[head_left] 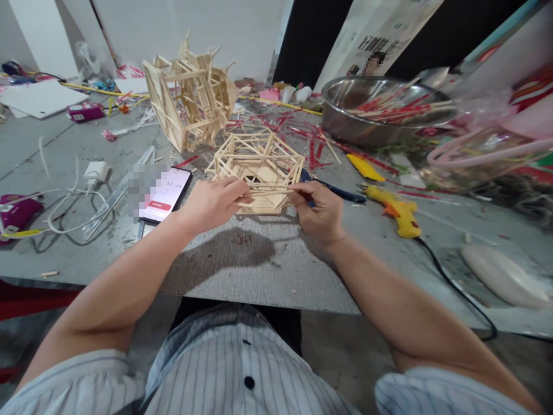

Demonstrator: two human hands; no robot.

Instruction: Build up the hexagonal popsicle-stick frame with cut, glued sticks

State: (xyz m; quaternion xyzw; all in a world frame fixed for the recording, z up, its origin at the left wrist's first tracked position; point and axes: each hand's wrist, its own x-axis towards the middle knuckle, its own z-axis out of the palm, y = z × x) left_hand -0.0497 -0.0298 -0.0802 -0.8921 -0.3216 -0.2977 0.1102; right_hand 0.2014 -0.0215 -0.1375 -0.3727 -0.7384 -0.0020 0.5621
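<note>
In the head view, a small frame of thin wooden sticks [259, 155], roughly hexagonal with an open middle, sits on the table in front of me. My left hand [220, 199] is closed at its near left side. My right hand [317, 210] pinches with thumb and forefinger at the near right side. Between the two hands a thin wooden stick [270, 187] runs level along the frame's front edge, its ends in my fingers. Whether it touches the frame, I cannot tell. Behind my right hand lie blue-handled pliers [339, 191], partly hidden.
Farther back stands a taller stick structure [190, 101]. A phone [165, 195] lies by my left forearm. On the right are a yellow glue gun [401, 213] with a black cord, a yellow-handled tool [365, 167] and a steel bowl [337, 118] of sticks. Red wrappers [313, 147] litter the table.
</note>
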